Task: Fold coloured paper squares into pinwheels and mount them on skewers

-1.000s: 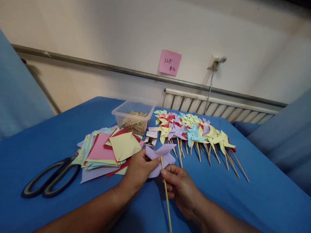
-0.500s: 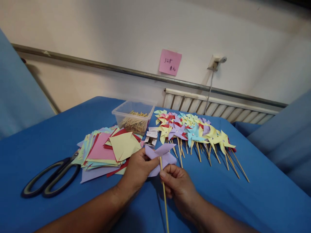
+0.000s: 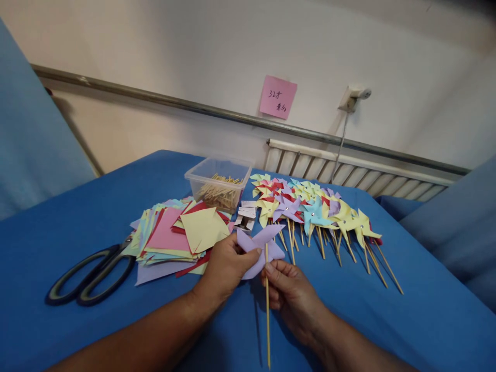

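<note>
A purple paper pinwheel is held up in front of me, its back side with the stick facing me. My left hand grips its left side, the thumb pressed near the middle beside the stick's top. Thin and pale, the wooden stick runs down from the pinwheel's centre toward me. Just below the paper, my right hand pinches the stick between thumb and fingers. The fastening at the centre cannot be made out from this side.
Colourful finished pinwheels lie in rows at the right. Stacked paper squares and scissors are at the left. Behind stand a clear plastic box of short sticks and a small open white carton. Blue cloth covers the table.
The view has shifted slightly, so the scene sits further right. The stick now hangs more upright beneath the pinwheel. Both hands keep their holds.
</note>
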The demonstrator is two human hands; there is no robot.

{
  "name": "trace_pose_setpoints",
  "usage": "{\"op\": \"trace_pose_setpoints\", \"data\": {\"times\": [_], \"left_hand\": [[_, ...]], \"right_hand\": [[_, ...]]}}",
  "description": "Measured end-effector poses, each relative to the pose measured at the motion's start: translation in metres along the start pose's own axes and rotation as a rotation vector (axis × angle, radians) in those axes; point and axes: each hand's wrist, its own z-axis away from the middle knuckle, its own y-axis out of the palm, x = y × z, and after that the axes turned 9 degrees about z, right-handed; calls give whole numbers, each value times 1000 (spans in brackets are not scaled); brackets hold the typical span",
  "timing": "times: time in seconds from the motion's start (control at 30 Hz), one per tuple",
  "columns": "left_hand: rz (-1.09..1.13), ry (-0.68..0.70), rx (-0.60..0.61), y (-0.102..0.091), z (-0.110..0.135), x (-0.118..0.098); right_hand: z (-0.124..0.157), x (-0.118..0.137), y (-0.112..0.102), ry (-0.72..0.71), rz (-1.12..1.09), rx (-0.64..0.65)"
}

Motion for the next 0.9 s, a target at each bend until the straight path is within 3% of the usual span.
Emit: {"op": "trace_pose_setpoints", "data": {"times": [0.3, 0.5, 0.7, 0.9], "left_hand": [[-42, 52, -10, -1, -1, 0], [-125, 104, -13, -5, -5, 2], [-125, 78, 13, -6, -6, 5], [-60, 5, 78, -3, -2, 5]], "right_hand": [[-1, -2, -1, -6, 87, -27], [12, -10, 10, -84, 393, -50], [25, 0, 5, -424, 900, -190], [11, 14, -12, -514, 1144, -309]]}}
